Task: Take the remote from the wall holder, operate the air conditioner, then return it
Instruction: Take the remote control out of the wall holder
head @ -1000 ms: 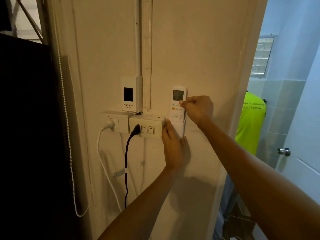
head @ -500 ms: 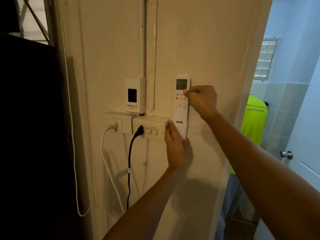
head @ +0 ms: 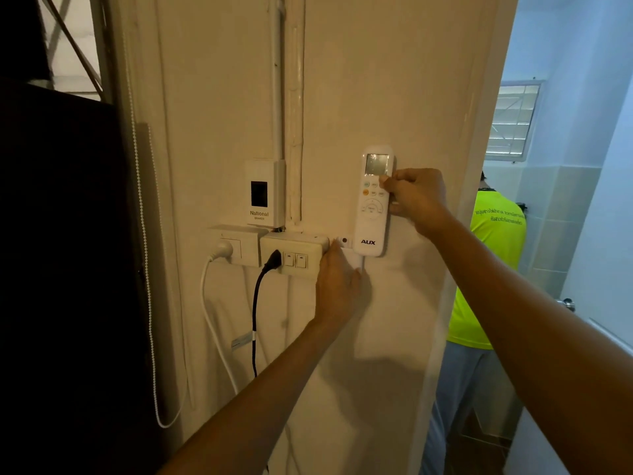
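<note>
The remote (head: 374,200) stands upright against the wall (head: 394,80), its foot at or just above the lip of the holder (head: 352,257) — whether it has cleared the pocket cannot be told. The right hand (head: 416,198) pinches it at the upper right edge, thumb on the face by the buttons, fingers curled behind. The left hand (head: 337,286), at seven o'clock from the remote, lies flat with fingers extended, pressing the holder to the wall and grasping nothing. At nine o'clock sits a switch box (head: 293,255). The remote looks a light, stiff, smooth plastic slab — likely slippery, so a grip across both long edges at mid-body would serve better.
</note>
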{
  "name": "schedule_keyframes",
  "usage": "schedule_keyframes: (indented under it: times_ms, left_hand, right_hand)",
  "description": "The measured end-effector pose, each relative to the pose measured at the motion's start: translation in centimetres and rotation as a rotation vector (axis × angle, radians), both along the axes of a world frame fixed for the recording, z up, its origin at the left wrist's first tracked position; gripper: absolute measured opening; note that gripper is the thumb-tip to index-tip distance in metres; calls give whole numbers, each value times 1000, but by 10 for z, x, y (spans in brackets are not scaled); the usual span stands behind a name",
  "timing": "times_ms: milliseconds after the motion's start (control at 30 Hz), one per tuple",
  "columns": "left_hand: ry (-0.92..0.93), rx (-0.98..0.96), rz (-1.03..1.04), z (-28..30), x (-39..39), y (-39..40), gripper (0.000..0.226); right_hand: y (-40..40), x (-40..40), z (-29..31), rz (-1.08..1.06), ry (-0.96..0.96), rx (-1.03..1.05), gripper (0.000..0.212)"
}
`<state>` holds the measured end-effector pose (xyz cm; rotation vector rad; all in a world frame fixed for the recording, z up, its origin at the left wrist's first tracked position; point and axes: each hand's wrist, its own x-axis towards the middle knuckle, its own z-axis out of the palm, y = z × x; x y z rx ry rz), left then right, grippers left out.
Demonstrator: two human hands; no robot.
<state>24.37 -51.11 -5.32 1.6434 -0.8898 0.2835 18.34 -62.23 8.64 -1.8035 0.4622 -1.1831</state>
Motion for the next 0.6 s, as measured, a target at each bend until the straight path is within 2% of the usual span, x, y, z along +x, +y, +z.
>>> schedule_keyframes:
  times_ms: [67,133,333,467,600]
  left_hand:
    - [19,19,-60,8,5,9,46]
    - [123,-3,-140,19,7,19,41]
    - [157,65,-367,52,-1,47,38]
    - [279,57,-515,63,-11,59,34]
    - [329,23,-562,62,-17,72,25]
  right_hand:
    - [-1,-7,-4,33,20,34,11]
    - [-2,-12,-7,75,43,73,11]
    - [5,-26,-16,197,118,160,9]
    - [16,-37,-21,263,116,177,8]
    - [29,-49,-25,357,100,184,8]
